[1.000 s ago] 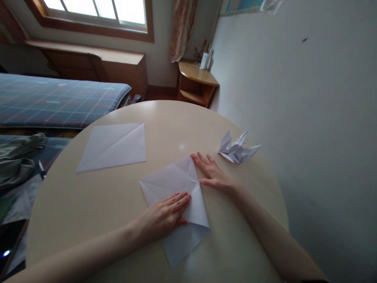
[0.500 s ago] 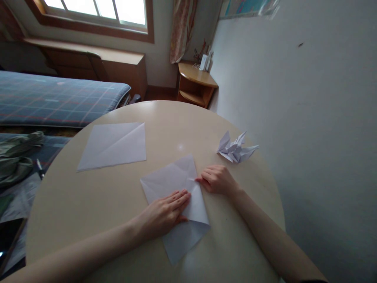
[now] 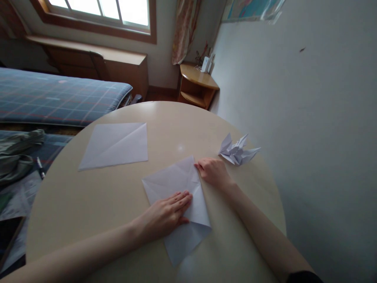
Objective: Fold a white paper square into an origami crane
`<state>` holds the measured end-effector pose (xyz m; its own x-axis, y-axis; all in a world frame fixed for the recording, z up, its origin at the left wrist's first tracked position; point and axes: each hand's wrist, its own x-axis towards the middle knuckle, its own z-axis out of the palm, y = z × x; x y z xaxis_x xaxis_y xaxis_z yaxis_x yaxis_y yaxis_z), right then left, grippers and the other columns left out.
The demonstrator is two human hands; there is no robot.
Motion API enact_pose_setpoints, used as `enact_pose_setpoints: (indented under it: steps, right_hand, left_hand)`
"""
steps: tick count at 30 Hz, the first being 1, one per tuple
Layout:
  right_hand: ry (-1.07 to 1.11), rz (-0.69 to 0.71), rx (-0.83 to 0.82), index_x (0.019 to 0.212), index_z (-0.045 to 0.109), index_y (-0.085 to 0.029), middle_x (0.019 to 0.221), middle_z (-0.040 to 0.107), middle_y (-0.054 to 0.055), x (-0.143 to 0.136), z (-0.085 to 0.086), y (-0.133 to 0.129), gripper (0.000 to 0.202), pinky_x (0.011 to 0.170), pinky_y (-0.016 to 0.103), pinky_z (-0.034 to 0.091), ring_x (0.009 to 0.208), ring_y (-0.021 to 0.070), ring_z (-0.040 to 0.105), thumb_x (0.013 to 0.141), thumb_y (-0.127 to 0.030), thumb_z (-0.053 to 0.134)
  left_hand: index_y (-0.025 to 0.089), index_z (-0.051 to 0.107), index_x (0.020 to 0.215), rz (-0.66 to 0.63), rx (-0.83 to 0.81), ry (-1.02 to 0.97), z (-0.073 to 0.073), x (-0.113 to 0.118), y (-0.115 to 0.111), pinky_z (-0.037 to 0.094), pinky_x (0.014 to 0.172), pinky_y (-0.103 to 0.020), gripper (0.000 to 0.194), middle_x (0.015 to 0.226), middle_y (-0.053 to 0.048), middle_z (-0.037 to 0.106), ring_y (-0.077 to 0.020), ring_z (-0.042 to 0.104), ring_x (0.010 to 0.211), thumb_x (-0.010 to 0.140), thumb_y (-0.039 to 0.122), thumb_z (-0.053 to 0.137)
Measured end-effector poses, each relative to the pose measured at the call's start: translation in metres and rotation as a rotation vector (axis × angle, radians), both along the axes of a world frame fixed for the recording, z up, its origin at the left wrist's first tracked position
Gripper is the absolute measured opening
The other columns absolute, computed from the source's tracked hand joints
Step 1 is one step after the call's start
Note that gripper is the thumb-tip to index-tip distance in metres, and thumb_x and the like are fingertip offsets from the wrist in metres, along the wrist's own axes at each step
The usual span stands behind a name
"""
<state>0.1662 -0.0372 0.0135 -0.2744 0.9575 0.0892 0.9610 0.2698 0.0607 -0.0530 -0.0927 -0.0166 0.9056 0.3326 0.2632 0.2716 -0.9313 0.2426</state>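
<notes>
A partly folded sheet of white paper (image 3: 167, 175) lies on the round table, with one flap folded over and creases across it. My left hand (image 3: 167, 214) rests flat on the paper, fingers stretched out and holding it down. At the right folded edge, near the top corner, is my right hand (image 3: 213, 171). Its fingers are curled in, and a fingertip touches the edge there. Just beyond the right hand stands a folded white paper figure (image 3: 237, 151) with several pointed tips.
Another creased white sheet (image 3: 118, 143) lies at the back left of the cream table (image 3: 88, 204). A white wall (image 3: 324, 118) runs along the right. Left of the table are a plaid mattress (image 3: 59, 98), a crumpled cloth (image 3: 17, 151) and a pen (image 3: 40, 168).
My right hand has slid up along the paper's right edge, away from me, toward the top corner. The left hand stays in place on the paper. The view has shifted slightly.
</notes>
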Motion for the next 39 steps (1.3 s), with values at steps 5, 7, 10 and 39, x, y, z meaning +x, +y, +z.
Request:
enact_pose_setpoints:
  steps: [5, 7, 10, 39]
  right_hand:
    - [-0.028, -0.107, -0.047, 0.082, 0.064, -0.019, 0.087, 0.07, 0.01, -0.005, 0.003, 0.012, 0.032, 0.064, 0.028, 0.04, 0.08, 0.0216, 0.063, 0.092, -0.031, 0.036]
    - [-0.03, -0.129, -0.056, 0.084, 0.065, -0.019, 0.088, 0.07, 0.01, -0.005, 0.004, 0.016, 0.032, 0.064, 0.028, 0.04, 0.08, 0.0218, 0.063, 0.092, -0.032, 0.036]
    - [-0.028, -0.161, -0.081, 0.084, 0.065, -0.019, 0.089, 0.069, 0.01, -0.004, 0.003, 0.023, 0.031, 0.065, 0.027, 0.04, 0.08, 0.0214, 0.064, 0.091, -0.034, 0.038]
    - [0.301, -0.289, -0.025, 0.082, 0.06, -0.017, 0.094, 0.067, 0.01, -0.017, -0.014, 0.036, 0.028, 0.072, 0.026, 0.034, 0.087, 0.0191, 0.057, 0.093, -0.025, 0.035]
  left_hand:
    - [0.0, 0.047, 0.123, 0.003, 0.011, 0.002, -0.003, 0.001, 0.0, 0.041, 0.103, -0.036, 0.046, 0.128, -0.018, 0.051, -0.0255, 0.045, 0.122, 0.093, 0.035, 0.038]
    - [-0.001, 0.047, 0.123, -0.003, 0.006, -0.009, -0.004, 0.001, 0.0, 0.041, 0.103, -0.037, 0.046, 0.128, -0.019, 0.051, -0.0261, 0.045, 0.122, 0.093, 0.034, 0.039]
    - [-0.001, 0.047, 0.123, -0.006, 0.002, -0.019, -0.004, 0.001, 0.0, 0.041, 0.102, -0.037, 0.047, 0.127, -0.02, 0.051, -0.0261, 0.046, 0.121, 0.093, 0.034, 0.039]
    - [-0.001, 0.05, 0.12, -0.001, 0.078, -0.024, -0.004, 0.001, 0.0, 0.043, 0.101, -0.036, 0.046, 0.126, -0.019, 0.052, -0.0258, 0.048, 0.119, 0.094, 0.034, 0.035]
